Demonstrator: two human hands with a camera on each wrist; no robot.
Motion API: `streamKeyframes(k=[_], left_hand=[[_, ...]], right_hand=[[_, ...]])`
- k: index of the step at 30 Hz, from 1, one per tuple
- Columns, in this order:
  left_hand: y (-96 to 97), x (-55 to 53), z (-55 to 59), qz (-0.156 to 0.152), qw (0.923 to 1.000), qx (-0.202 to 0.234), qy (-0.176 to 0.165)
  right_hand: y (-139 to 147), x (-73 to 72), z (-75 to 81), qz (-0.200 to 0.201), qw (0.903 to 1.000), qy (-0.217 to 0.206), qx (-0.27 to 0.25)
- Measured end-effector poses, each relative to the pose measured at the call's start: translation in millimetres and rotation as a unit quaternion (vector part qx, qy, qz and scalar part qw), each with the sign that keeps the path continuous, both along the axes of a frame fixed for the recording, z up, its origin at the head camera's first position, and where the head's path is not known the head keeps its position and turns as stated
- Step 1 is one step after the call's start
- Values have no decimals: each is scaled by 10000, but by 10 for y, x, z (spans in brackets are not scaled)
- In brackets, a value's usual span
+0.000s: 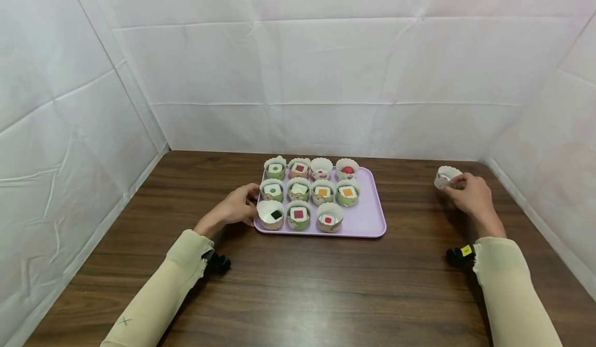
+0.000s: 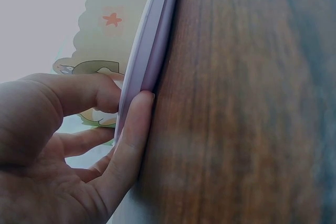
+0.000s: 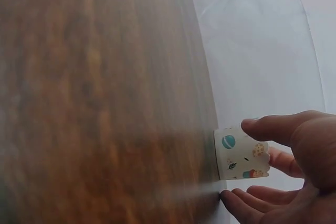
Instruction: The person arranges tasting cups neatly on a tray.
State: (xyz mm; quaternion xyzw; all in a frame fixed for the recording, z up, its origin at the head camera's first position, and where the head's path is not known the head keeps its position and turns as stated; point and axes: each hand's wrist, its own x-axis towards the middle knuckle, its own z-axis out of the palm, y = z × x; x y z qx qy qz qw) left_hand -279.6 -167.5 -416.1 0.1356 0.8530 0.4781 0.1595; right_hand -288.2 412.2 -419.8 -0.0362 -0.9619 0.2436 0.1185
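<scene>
A pale purple tray (image 1: 365, 217) lies on the table, bearing several scalloped paper baking cups in rows. At its left edge, my left hand (image 1: 239, 205) grips the rim; in the left wrist view the thumb and fingers (image 2: 137, 119) pinch that rim beside a printed cup (image 2: 113, 30). Far to the right, my right hand (image 1: 472, 197) holds a separate white paper baking cup (image 1: 448, 174) that stands on the table. Up close, this cup (image 3: 239, 153) shows a teal ball and cookie prints, with the thumb against its side and a finger partly hidden behind it.
Small square pieces with coloured centres sit in cups on the tray, such as an orange one (image 1: 346, 192) and a red one (image 1: 298, 213). The dark wooden table (image 1: 326, 290) meets white cloth walls (image 1: 326, 73) at the back and sides.
</scene>
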Motion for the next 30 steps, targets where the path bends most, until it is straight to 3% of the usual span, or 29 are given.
streamKeyframes(k=[6, 17, 24, 30], left_hand=[[8, -9, -17, 37, 10000, -38, -13], [-3, -5, -11, -1, 10000, 27, -1], [4, 11, 4, 55, 10000, -59, -22], [0, 3, 4, 67, 9999, -104, -26]], right_hand=[[33, -4, -35, -99, 9997, 123, 194], [14, 6, 8, -199, 9997, -89, 81], [-18, 70, 53, -254, 9972, -465, -532], [-35, 74, 109, -164, 9947, -495, -886]])
